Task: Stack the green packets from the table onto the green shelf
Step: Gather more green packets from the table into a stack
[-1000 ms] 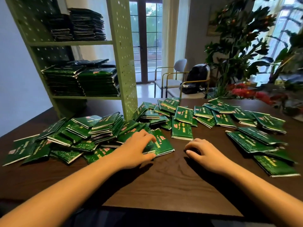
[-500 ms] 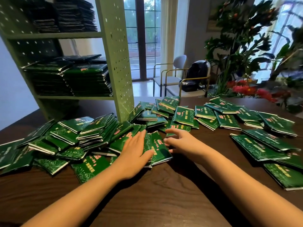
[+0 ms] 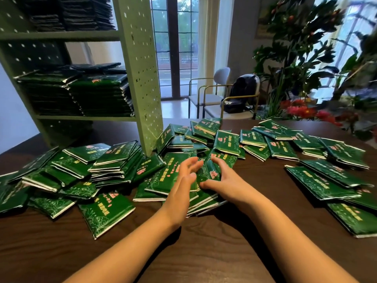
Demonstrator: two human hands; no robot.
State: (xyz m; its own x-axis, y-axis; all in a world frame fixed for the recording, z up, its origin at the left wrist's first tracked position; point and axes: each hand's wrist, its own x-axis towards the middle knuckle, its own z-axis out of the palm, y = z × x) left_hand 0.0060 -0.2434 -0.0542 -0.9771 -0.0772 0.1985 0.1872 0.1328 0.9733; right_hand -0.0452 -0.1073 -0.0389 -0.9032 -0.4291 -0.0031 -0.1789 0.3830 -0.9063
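The green shelf [image 3: 140, 82] stands at far left, partly stacked. On the tabletop [image 3: 204, 252], the left grip [image 3: 182, 180] hovers loose-fingered just left of a tilted green packet [image 3: 211, 173], whose long axis points away. The nearer right grip [image 3: 222, 180] curls round its right edge.

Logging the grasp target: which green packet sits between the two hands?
The tilted packet with the pink mark on its face. The right hand curls round it, and the left hand is spread open beside it. No other packet stands raised between them.
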